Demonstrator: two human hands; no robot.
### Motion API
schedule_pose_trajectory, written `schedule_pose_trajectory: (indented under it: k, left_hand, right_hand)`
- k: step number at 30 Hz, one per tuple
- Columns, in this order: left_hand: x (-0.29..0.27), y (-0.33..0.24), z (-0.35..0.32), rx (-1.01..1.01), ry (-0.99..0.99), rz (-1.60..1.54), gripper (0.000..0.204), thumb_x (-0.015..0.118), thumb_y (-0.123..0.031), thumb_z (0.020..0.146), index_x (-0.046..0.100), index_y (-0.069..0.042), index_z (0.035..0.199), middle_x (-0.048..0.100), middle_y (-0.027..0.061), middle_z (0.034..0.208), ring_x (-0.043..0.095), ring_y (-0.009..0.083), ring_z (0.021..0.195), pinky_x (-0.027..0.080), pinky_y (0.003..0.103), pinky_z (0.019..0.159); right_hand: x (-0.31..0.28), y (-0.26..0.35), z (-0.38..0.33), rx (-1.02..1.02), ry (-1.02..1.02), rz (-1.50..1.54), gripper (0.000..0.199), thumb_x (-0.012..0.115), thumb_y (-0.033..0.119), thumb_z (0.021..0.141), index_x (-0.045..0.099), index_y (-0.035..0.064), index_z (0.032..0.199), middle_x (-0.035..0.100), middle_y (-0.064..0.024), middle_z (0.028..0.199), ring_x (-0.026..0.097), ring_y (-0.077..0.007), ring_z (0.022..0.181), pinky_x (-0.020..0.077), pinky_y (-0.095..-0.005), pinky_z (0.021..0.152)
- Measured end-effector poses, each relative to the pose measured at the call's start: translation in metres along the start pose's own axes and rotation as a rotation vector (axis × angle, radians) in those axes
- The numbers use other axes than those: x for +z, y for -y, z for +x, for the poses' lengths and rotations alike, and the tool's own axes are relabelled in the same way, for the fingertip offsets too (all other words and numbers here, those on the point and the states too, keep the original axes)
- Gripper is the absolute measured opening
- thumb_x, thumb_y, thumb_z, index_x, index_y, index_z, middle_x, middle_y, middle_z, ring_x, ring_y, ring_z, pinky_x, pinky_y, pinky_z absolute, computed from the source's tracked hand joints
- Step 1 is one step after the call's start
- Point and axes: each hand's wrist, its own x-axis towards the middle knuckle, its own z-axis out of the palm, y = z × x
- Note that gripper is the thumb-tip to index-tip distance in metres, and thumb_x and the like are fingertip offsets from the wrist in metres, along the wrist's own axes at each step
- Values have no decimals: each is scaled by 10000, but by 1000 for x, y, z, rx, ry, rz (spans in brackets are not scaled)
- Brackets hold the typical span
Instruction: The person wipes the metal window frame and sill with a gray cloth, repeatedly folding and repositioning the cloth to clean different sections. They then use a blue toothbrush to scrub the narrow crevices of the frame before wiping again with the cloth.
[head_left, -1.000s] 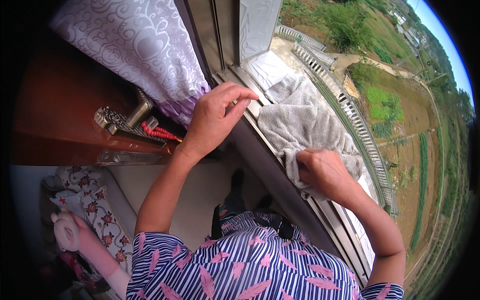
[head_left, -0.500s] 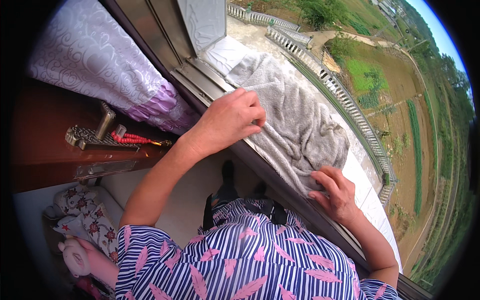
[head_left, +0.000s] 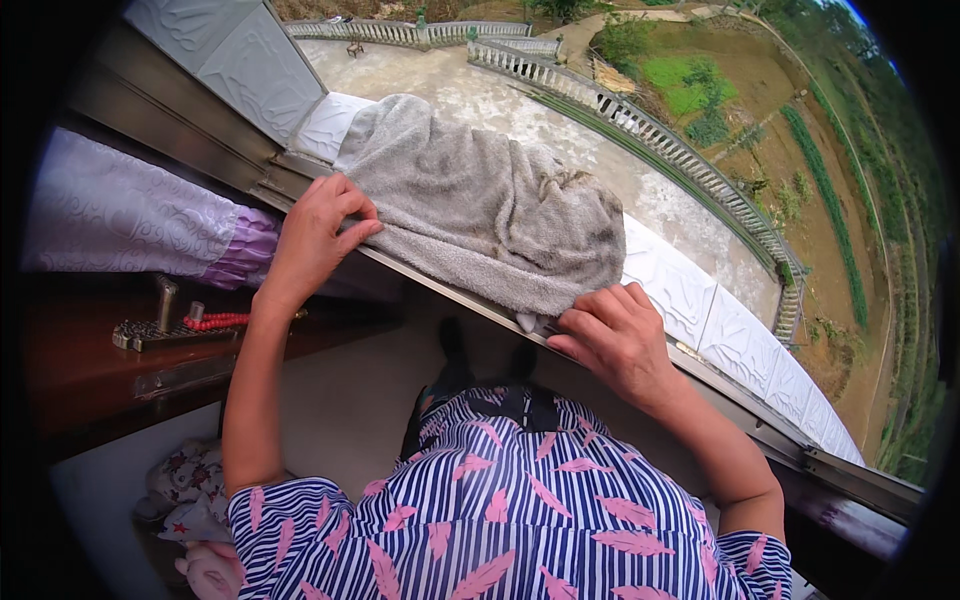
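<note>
A grey towel (head_left: 470, 190), wrinkled and darkly stained towards its right end, lies over the window's metal track and the white tiled outer ledge (head_left: 675, 275). My left hand (head_left: 322, 238) pinches the towel's near edge at its left end, thumb and fingers together. At the near right corner my right hand (head_left: 615, 335) has its fingers closed on the cloth, with a small pale bit of it poking out beside the thumb. Between the two hands the near edge runs fairly straight along the window track (head_left: 450, 292).
On the left stands a brown door with a metal handle (head_left: 167, 300) and a red bead string (head_left: 215, 321). A lilac curtain (head_left: 150, 205) hangs beside the frame. Outside, far below, are a paved yard (head_left: 440, 75), a balustrade (head_left: 640, 110) and fields.
The view has turned, so the window edge lies flatter across it. Both hands still grip the towel's near edge, which looks straighter. The right hand's fingers are more curled over the corner.
</note>
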Motion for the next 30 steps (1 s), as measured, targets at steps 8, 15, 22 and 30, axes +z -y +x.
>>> schedule_pose_trajectory:
  k: [8,15,22,30]
  left_hand:
    - [7,16,2,-101,-138,-208,159,584,-147,933,532,-1,902,520,97,783,499,210,724,427,311,695]
    - [7,31,-2,-107,-218,-207,167,565,-167,956,522,-9,925,534,123,741,503,228,650,440,333,639]
    - [3,29,2,-124,-171,-278,200,554,-198,967,513,-6,930,526,117,737,489,198,659,434,323,638]
    - [0,34,-12,-82,-108,-248,193,573,-193,942,523,-10,908,581,110,841,540,250,764,442,332,722]
  right_hand:
    - [22,4,31,2,-89,-89,127,659,89,732,538,54,745,500,-80,758,527,-246,716,420,-355,646]
    - [-25,-4,27,321,-54,59,272,707,265,837,617,42,710,585,-94,662,595,-284,564,464,-393,523]
    - [49,20,55,266,-25,-57,335,615,321,859,573,27,704,609,-167,655,624,-331,588,482,-408,521]
    - [-95,-8,19,427,-464,-379,197,645,-8,740,468,31,664,489,-100,595,492,-191,483,406,-301,493]
